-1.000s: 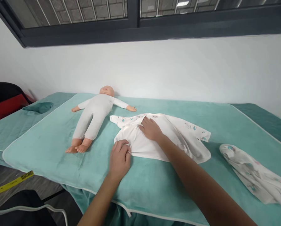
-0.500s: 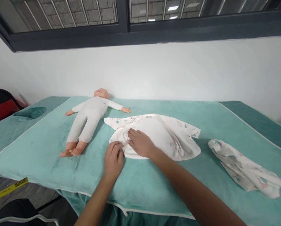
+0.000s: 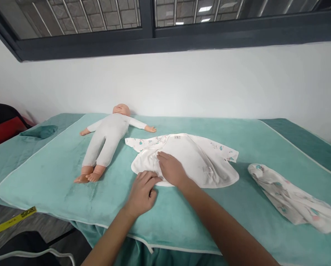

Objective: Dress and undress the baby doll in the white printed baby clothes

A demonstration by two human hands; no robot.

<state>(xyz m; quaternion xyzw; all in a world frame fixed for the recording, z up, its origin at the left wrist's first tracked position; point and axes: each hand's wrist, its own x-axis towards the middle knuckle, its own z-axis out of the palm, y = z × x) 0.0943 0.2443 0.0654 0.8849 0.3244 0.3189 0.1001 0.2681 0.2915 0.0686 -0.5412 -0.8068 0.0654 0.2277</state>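
Observation:
A white baby shirt (image 3: pixel 191 159) lies spread out and open, its inside facing up, with printed sleeves out to both sides. My right hand (image 3: pixel 171 169) rests on the left part of the shirt, fingers stretched out over the cloth. At the lower left hem, my left hand (image 3: pixel 143 192) lies with its fingers over the edge and its thumb bent beside them. To the left, a baby doll (image 3: pixel 110 133) in a white bodysuit lies on its back, arms spread.
Green padded sheeting (image 3: pixel 57 177) covers the table. A bunched printed white garment (image 3: pixel 290 195) lies at the right. The white wall (image 3: pixel 182 85) and dark window frame (image 3: pixel 98 42) stand behind. A red and black chair (image 3: pixel 4 123) is at far left.
My right hand has slid down the shirt from near the neckline, smoothing across the left panel. My left hand has shifted right along the hem. The camera view has moved slightly.

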